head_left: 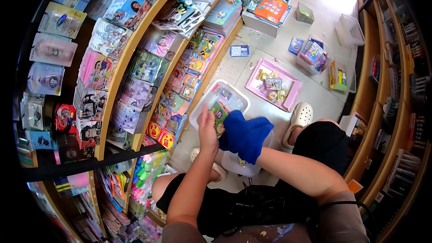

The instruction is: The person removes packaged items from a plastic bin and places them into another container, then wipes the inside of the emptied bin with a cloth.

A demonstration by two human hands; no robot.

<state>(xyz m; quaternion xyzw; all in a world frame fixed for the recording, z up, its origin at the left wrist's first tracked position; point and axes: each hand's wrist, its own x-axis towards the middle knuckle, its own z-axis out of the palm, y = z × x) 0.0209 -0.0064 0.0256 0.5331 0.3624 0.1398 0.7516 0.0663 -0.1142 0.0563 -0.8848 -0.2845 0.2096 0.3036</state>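
Observation:
My left hand (208, 130) is at the centre, fingers together against the side of a flat green, brightly printed packet (219, 116). A blue cloth (245, 135) is bunched over my right hand and hides its fingers; its front edge touches the packet. Just beyond my left hand stands a white plastic tub (245, 102) with a few flat packs inside. Under the cloth and my right forearm, another pale plastic container (231, 164) is partly covered.
Slanted wooden shelves (118, 78) full of booklets and packs rise on the left. On the tiled floor lie a pink tray (293, 100) with tape rolls, a blue pack (239, 51) and a clear bin (310, 65). More shelves (370, 49) line the right.

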